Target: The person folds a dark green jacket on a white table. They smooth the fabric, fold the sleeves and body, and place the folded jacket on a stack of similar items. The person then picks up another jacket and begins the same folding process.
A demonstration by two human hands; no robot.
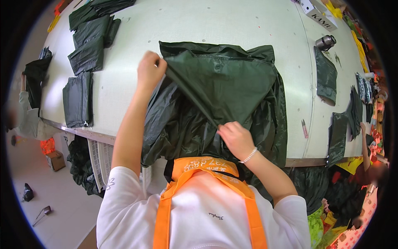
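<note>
A dark green waterproof garment (232,91) lies spread on the white table in front of me, its lower part hanging toward my waist. My left hand (151,70) is closed in a pinch on the garment's far left corner. Near the middle, my right hand (236,139) pinches the lower tip of a flap of the same cloth, with the fingers pressed together. Between my hands the flap's edge runs taut on a slant. Wrinkled cloth bunches beneath it on both sides.
Several folded dark green pieces (78,99) lie along the table's left side. At the right are a steel flask (326,42), a white box (318,14), more green cloth (326,76) and a small slim tool (304,128). Other people stand at both table ends.
</note>
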